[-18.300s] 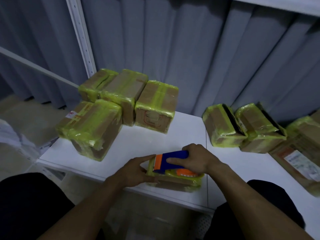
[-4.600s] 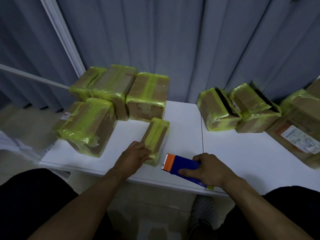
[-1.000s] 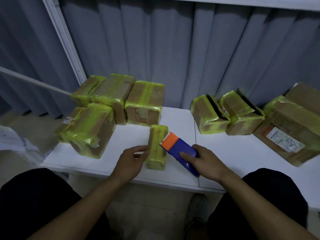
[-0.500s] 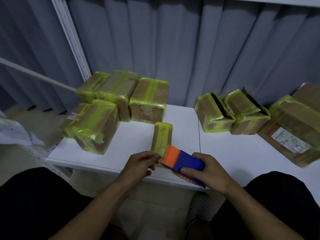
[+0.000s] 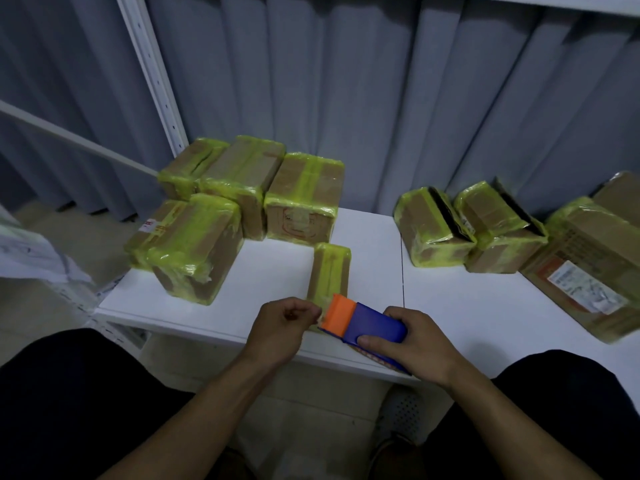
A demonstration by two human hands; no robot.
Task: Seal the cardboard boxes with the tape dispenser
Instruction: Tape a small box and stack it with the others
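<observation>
Spanning the view from 9 to 3 o'clock, the white table carries everything: a big labelled carton at 3 o'clock, a cluster of boxes wrapped in yellow-green tape at 10 o'clock, and two more taped boxes at 2 o'clock. Just past the hands at 12 o'clock stands the small box, narrow and on edge, with a yellow-green strip along its upper face.

The tape dispenser, blue with an orange mouth, sits at that box's near end, its mouth aimed toward 10 o'clock; whether it touches the cardboard I cannot tell. The right hand wraps fingers and thumb around the blue body. The left hand is at 9 o'clock of the orange mouth, fingers curled in, thumb and forefinger tips together; whether a tape end is pinched there cannot be made out.

This looks like the start of a fresh strip on the small box. The next move calls for freeing the tape end, pressing it onto the near face, then drawing the dispenser toward 12 o'clock while the left hand steadies the box.
</observation>
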